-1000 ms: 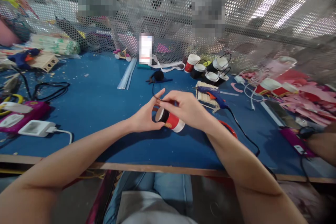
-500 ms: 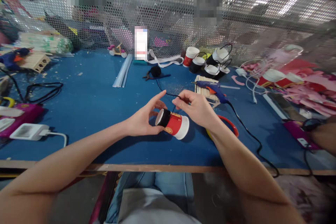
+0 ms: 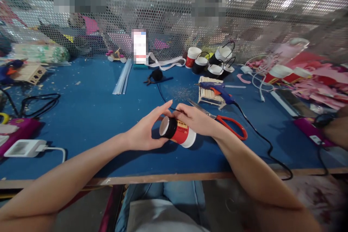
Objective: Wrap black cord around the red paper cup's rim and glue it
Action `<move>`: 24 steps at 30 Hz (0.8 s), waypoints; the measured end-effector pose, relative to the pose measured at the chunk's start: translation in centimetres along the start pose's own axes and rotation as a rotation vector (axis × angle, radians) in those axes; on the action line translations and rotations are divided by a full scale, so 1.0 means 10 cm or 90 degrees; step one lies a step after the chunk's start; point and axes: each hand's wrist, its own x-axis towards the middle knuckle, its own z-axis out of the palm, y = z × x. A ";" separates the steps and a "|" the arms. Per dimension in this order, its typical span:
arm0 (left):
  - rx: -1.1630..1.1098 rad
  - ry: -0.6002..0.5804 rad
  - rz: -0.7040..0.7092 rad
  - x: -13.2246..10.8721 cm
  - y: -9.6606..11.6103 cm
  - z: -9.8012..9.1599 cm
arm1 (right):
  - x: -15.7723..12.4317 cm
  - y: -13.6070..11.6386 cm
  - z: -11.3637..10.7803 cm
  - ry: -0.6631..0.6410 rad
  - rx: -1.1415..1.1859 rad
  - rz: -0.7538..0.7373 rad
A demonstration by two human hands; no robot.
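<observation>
A red and white paper cup [image 3: 181, 133] lies tilted on its side between my hands, just above the blue tabletop. Black cord is wound in a band [image 3: 171, 127] around one end of it. My left hand [image 3: 145, 128] grips that end, thumb below and fingers behind. On the cup's far side, my right hand [image 3: 193, 119] is closed with the black cord [image 3: 161, 93] at its fingers; the fingertips are partly hidden. The cord runs back to a small black ball of cord [image 3: 157, 75] on the table.
Red-handled scissors [image 3: 232, 126] lie beside my right forearm. Behind them a blue glue gun [image 3: 217, 87] rests on a wooden-stick frame [image 3: 209, 98]. Several black-wrapped cups [image 3: 200, 65] stand at the back. Clear glue sticks [image 3: 122, 78] lie left of centre. Another person's hand [image 3: 335, 132] is at right.
My right hand has come down close against the cup's far side with the cord. The cup has turned slightly. The scissors show more fully as the view shifts.
</observation>
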 end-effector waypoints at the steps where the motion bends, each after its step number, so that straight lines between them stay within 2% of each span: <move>1: 0.010 -0.006 0.005 0.00 -0.01 -0.01 | 0.00 0.01 0.01 0.001 -0.001 0.003; 5: 0.023 -0.022 0.000 0.00 -0.06 -0.04 | -0.01 0.03 0.04 0.034 -0.015 0.025; 8: -0.019 -0.016 -0.033 0.01 -0.09 -0.06 | -0.02 0.01 0.05 0.060 -0.035 0.033; 16: -0.144 0.004 -0.273 0.05 0.00 -0.04 | -0.05 -0.07 0.16 0.132 -0.163 0.022; 18: -0.143 0.007 -0.308 0.06 0.01 -0.04 | -0.05 -0.07 0.19 0.137 -0.189 0.020; 21: -0.142 0.019 -0.310 0.07 0.00 -0.03 | -0.05 -0.05 0.20 0.159 -0.204 -0.008; 24: -0.145 0.028 -0.296 0.07 -0.01 -0.03 | -0.04 -0.03 0.18 0.206 -0.180 -0.095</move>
